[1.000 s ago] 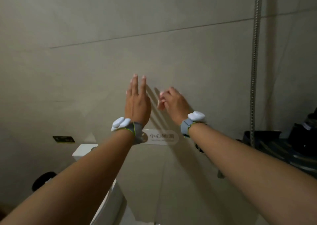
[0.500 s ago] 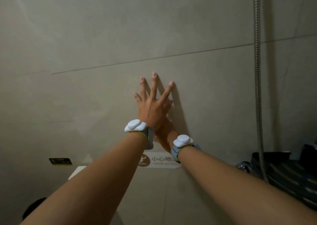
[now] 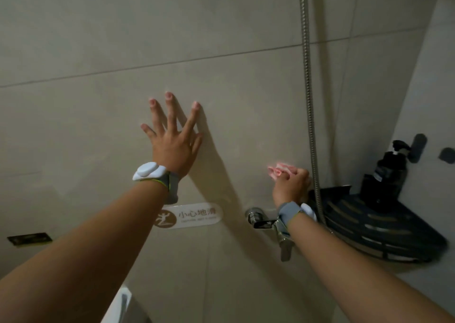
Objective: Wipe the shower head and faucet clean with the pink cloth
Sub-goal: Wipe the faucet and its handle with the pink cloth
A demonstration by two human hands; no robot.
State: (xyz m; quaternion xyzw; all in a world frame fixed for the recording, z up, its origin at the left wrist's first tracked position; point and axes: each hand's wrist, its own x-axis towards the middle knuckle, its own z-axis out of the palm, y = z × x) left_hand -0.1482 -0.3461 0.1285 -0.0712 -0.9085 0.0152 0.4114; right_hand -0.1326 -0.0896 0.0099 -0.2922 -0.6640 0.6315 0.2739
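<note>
My left hand (image 3: 173, 140) lies flat against the grey tiled wall with its fingers spread and straight. My right hand (image 3: 291, 186) grips a bunched pink cloth (image 3: 279, 170) just above the chrome faucet (image 3: 270, 226), close to the wall. The faucet is partly hidden behind my right wrist. A metal shower hose (image 3: 307, 88) runs down the wall just right of my right hand. The shower head is out of view.
A black corner shelf (image 3: 384, 236) at the right holds a dark pump bottle (image 3: 386, 175). An oval slip-warning sign (image 3: 188, 215) is fixed to the wall below my left wrist. A white toilet tank edge (image 3: 120, 305) shows at the bottom.
My hands, overlapped half a second ago, have parted. The right hand moved right and down to above the faucet with the pink cloth showing in it. The view shifted right, revealing faucet and shelf.
</note>
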